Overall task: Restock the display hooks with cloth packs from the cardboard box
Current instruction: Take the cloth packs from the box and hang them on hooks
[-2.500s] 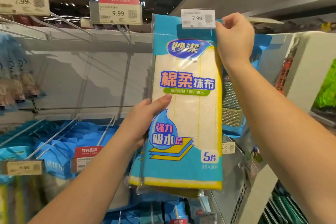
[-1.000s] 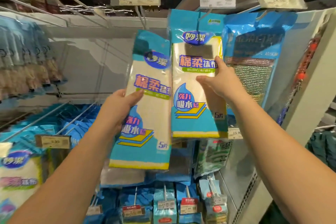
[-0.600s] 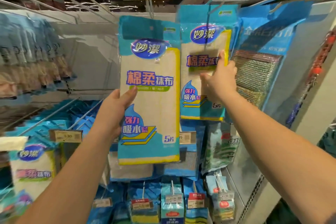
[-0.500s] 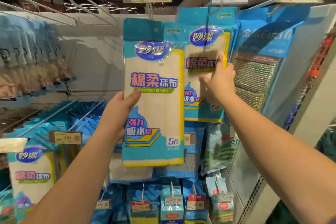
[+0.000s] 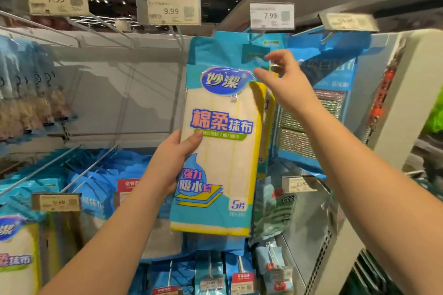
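Holding a cloth pack (image 5: 217, 151) up against the hook (image 5: 257, 36) under the 7.99 price tag (image 5: 272, 16), the left hand (image 5: 171, 165) is gripping its lower edge, thumb across the front. At least one pack (image 5: 266, 122) is already hanging behind it; this one, I judge, is not yet threaded, and the box is out of view. The right hand (image 5: 281, 79) is reaching in at the pack's top, its fingers (image 5: 275, 56) and thumb pinching the header by the hang hole.

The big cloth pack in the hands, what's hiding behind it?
Behind the cloth pack hangs another pack, only its yellow right edge peeking out. The rest, and the hook it hangs on, are covered.
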